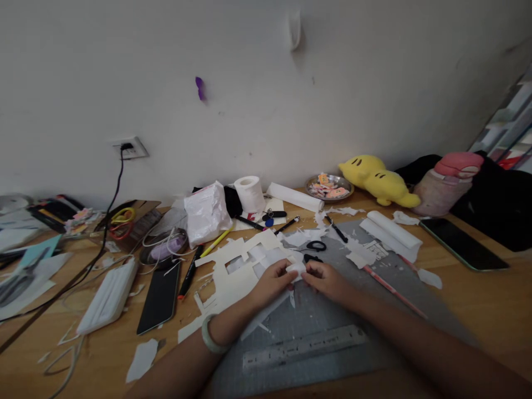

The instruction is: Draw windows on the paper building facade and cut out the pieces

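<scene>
White paper piece (296, 268) is held over the grey cutting mat (332, 310), near the cream sheet (230, 285) with openings already cut. Left hand (272, 281) and right hand (328, 281) both pinch it, close together; not yet set down, its handling seems unfinished.

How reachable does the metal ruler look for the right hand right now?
Probably yes: the metal ruler lies uncovered on the grey cutting mat, nearer the body than the right hand, which would likely first have to release the small white paper.
</scene>
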Demonstrator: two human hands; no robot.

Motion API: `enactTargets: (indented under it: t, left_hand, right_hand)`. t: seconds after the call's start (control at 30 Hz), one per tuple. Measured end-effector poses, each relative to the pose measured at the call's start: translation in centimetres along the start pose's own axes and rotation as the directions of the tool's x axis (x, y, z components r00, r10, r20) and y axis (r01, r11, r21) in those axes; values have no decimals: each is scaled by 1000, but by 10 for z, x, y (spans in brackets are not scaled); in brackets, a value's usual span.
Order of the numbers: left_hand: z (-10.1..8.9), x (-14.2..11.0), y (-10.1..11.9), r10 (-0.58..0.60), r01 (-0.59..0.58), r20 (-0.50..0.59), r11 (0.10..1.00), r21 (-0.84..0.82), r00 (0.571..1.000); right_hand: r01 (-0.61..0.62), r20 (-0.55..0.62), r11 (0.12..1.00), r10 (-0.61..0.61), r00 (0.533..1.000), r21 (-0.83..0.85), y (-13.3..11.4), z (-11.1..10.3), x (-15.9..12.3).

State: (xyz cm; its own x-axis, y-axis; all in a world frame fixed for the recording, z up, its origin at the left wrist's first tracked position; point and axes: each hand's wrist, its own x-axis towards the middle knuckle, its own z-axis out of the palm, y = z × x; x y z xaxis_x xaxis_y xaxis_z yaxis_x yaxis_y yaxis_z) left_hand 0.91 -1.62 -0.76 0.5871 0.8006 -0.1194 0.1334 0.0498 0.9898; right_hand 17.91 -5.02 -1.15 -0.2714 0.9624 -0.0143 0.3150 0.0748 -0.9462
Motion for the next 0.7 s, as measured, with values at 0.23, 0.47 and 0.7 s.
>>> enactTargets:
  t: [0.23,0.47,0.7]
  left_hand:
    - [0,-1,1,6,-7,-16,999,-45,1000]
    - [0,-1,1,22,-22,-8,1000,9,1000]
    - [1,-4,0,32,-35,25,988,147,999]
  right_hand:
    - [11,23,1000,-11,1000,-21,-4,0,-1]
    - [9,11,999,-8,1000,-46,-1,-2,-1]
    - [45,25,997,-44,999,-63,-5,-2,-3]
